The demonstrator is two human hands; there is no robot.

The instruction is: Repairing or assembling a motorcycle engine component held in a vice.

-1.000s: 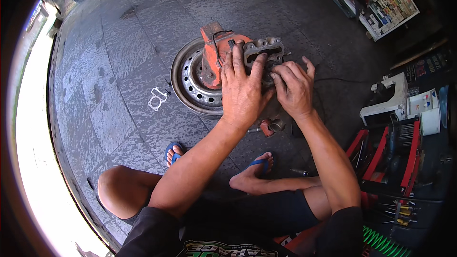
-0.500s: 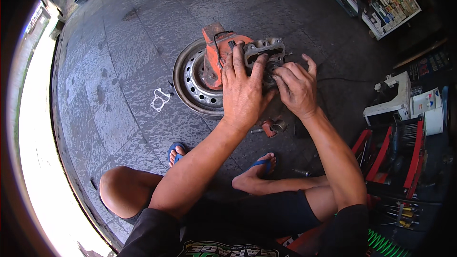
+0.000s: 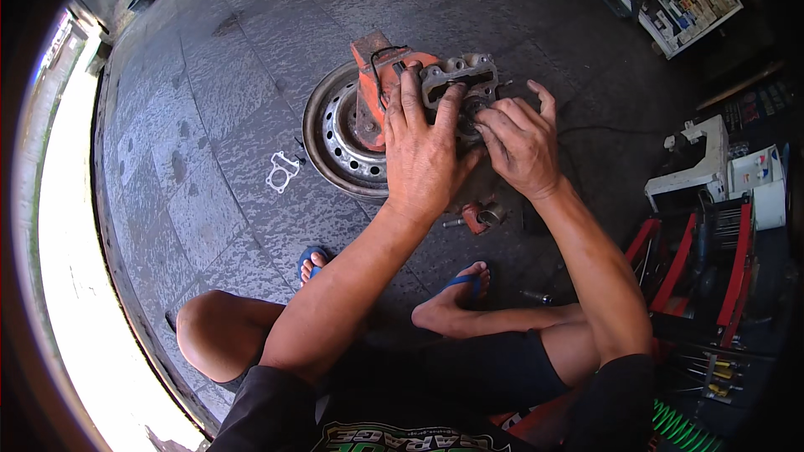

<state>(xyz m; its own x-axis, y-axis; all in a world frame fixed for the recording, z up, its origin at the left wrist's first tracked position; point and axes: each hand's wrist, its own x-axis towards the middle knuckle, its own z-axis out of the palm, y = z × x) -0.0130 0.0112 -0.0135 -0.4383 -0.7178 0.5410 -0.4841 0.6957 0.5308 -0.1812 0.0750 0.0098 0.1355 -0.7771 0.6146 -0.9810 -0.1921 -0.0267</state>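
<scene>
A grey metal engine casting (image 3: 459,75), like a cylinder head, sits at an orange rusty vise (image 3: 368,63) on a steel wheel rim (image 3: 331,155). My left hand (image 3: 419,151) grips the casting's left side, fingers over it, thumb low at its right. My right hand (image 3: 519,146) is pinched at the round dark opening in the casting's lower part, index finger raised; what the fingertips hold is hidden. A thin white gasket (image 3: 282,171) lies left of the rim. Below the casting lies an orange part with a metal collar (image 3: 476,218).
A bright doorway edge (image 3: 84,243) runs along the left. At right are a white plastic container (image 3: 687,167), red-framed tool racks (image 3: 735,268), screwdrivers (image 3: 718,377) and a green coiled hose (image 3: 678,423). A sticker-covered panel (image 3: 687,0) stands top right. My sandalled feet (image 3: 465,285) are below the rim.
The casting and both hands sit slightly higher in the view, and my right hand has shifted a little rightwards. Its fingertips remain at the round opening; the camera view has shifted slightly.
</scene>
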